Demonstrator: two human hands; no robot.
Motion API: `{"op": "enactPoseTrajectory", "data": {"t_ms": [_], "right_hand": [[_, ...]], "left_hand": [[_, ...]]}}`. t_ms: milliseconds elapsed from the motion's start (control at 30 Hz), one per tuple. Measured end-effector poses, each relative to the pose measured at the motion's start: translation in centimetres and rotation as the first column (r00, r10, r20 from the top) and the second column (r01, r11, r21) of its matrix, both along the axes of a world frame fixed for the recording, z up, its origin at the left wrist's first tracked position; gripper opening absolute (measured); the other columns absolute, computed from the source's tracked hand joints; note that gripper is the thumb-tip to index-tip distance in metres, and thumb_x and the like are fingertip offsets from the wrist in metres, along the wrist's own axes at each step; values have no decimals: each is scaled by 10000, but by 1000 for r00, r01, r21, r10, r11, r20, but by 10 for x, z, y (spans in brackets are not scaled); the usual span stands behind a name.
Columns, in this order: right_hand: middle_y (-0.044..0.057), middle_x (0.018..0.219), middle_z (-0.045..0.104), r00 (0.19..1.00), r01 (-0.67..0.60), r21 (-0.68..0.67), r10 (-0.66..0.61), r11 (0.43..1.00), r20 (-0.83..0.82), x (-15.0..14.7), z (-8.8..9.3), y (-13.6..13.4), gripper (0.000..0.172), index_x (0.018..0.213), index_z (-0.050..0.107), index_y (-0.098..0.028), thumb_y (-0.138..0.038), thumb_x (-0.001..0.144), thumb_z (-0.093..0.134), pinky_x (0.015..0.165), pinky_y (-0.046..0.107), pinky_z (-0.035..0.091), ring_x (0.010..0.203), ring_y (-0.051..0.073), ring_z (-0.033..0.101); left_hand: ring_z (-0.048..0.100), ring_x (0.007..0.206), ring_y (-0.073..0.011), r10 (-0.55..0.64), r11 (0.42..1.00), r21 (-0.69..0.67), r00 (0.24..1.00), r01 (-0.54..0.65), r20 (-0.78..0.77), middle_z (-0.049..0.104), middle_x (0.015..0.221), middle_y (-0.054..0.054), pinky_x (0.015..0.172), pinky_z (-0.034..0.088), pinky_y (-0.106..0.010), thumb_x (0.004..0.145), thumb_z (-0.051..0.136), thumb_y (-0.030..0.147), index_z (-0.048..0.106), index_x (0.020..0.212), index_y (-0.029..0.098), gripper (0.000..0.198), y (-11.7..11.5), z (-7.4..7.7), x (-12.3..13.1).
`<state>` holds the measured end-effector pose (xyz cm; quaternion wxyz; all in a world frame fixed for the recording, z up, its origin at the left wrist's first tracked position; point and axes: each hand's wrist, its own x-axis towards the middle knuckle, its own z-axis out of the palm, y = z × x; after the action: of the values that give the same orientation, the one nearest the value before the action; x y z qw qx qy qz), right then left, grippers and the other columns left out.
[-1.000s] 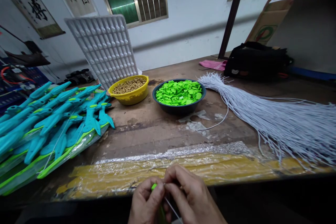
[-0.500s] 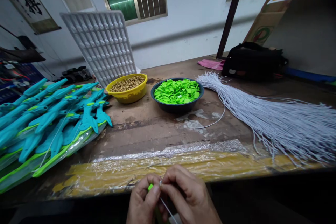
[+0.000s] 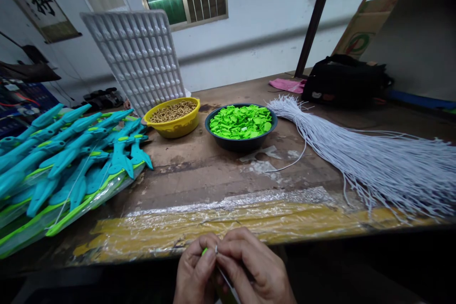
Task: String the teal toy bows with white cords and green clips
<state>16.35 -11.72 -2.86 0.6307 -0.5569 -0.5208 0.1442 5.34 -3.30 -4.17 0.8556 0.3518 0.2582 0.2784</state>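
A small green piece (image 3: 204,251) is pinched between the thumb and forefinger of the left hand (image 3: 195,270), while a white cord (image 3: 224,276) is clasped by the thumb and fingers of the right hand (image 3: 254,266), close against the left; how far the piece runs beneath the fingers cannot be told. Just beyond the grip, the near edge of a brown table (image 3: 192,175) is covered by yellow tape (image 3: 160,232). To the left of the grip, teal-and-green plastic parts (image 3: 78,161) are heaped; to its right, a bundle of white cords (image 3: 363,161) is spread, one strand curled toward the middle. Farther out, straight ahead of the grip, bright green pieces (image 3: 242,122) are piled in a dark bowl (image 3: 238,145), and gold-coloured rings (image 3: 174,111) are held in a yellow bowl (image 3: 174,129) to its left. Behind the yellow bowl, a ribbed tray (image 3: 138,57) is stood on end; far right, a black bag (image 3: 345,80) is seen beside a pink cloth (image 3: 288,86).
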Motion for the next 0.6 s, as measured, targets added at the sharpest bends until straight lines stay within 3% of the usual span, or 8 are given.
{"op": "enactPoseTrajectory", "data": {"t_ms": [133, 300, 500, 600], "right_hand": [[38, 837, 609, 995, 54, -2, -53, 999, 86, -3, 0, 0, 173, 944, 622, -187, -51, 951, 515, 690, 256, 500, 779, 155, 621], [19, 770, 557, 983, 154, -25, -150, 988, 104, -8, 0, 1, 179, 827, 525, -197, -109, 971, 466, 635, 255, 432, 716, 146, 571], [27, 813, 575, 997, 53, -167, -44, 985, 57, -2, 6, 0, 171, 830, 534, -197, -172, 982, 461, 643, 246, 437, 740, 146, 584], [15, 776, 571, 980, -107, -266, 57, 958, -189, 4, 9, 1, 175, 816, 509, -195, -255, 980, 501, 605, 235, 455, 678, 139, 594]], "left_hand": [[487, 495, -93, -50, 998, 47, 999, 50, 11, 524, 615, 26, 499, 402, -216, 800, 802, 412, 663, 695, 170, 298, 3, -1, -1], [500, 591, -102, -28, 997, 77, 1000, 28, 2, 554, 730, 12, 550, 419, -219, 796, 816, 381, 683, 715, 162, 269, 7, 0, -2], [510, 566, -96, 0, 994, 109, 1000, 1, -12, 577, 717, 13, 555, 419, -222, 777, 835, 369, 669, 699, 162, 277, 5, 4, 1], [483, 511, -83, 41, 997, 62, 998, -39, -41, 575, 661, 25, 509, 390, -214, 730, 869, 401, 660, 700, 173, 311, 0, 10, 3]]}}
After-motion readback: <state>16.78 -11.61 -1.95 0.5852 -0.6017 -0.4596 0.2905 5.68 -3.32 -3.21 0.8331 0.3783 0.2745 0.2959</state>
